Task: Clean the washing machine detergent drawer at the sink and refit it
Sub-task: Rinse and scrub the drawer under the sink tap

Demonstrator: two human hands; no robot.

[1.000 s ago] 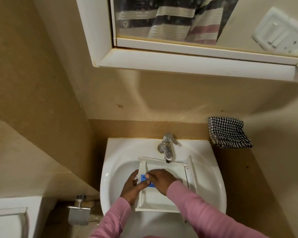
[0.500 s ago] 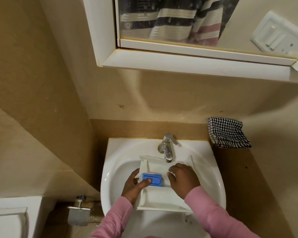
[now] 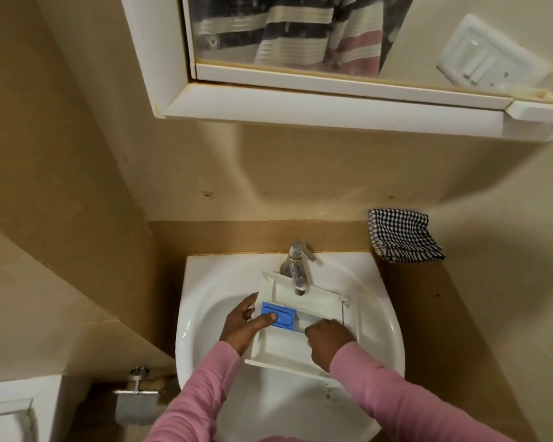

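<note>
Fingers (image 3: 237, 317) of the left hand (image 3: 241, 327) clasp the drawer's left wall, thumb pressed on the blue insert (image 3: 278, 315)

White detergent drawer (image 3: 288, 346) lies in the sink (image 3: 198, 314), long axis near-to-far, far end under the tap (image 3: 297, 269); right hand (image 3: 329, 341) curled inside its right compartment, hold unclear.

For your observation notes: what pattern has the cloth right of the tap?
Black-and-white check: the cloth, head view.

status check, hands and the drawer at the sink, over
Left hand grips white plastic detergent drawer, thumb on blue rectangular insert. Right hand curled inside drawer. Drawer lies across white basin, under chrome tap. No running water seen.
</note>
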